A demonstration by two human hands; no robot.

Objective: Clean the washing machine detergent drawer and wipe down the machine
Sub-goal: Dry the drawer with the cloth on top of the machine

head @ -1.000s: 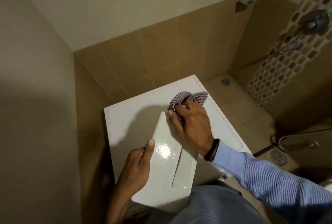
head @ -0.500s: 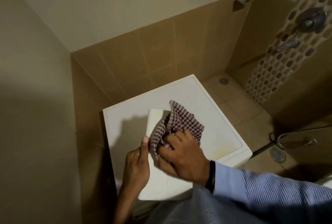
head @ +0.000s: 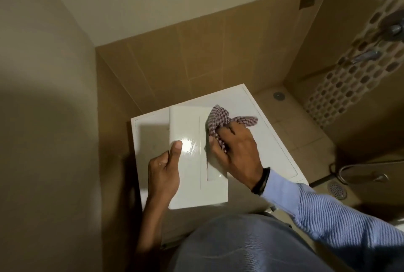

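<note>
Tan-tiled bathroom corner, filling the upper half of the frame; washing machine (head: pixel 275 140) standing below it at centre, white top showing. Item: detergent drawer (head: pixel 192 184), as we are taking the glossy white piece to be, lying over the machine's top at centre. Left hand (head: pixel 162 175): we are gripping the drawer's left edge, thumb on its upper face. Right hand (head: pixel 238 153): we are bunching a checked cloth (head: pixel 218 118) against its right side. Advice: we are judging that firm bracing, short strokes along the slot and a fresh fold of cloth will serve best. Floor drain (head: pixel 336 188) at right.
</note>
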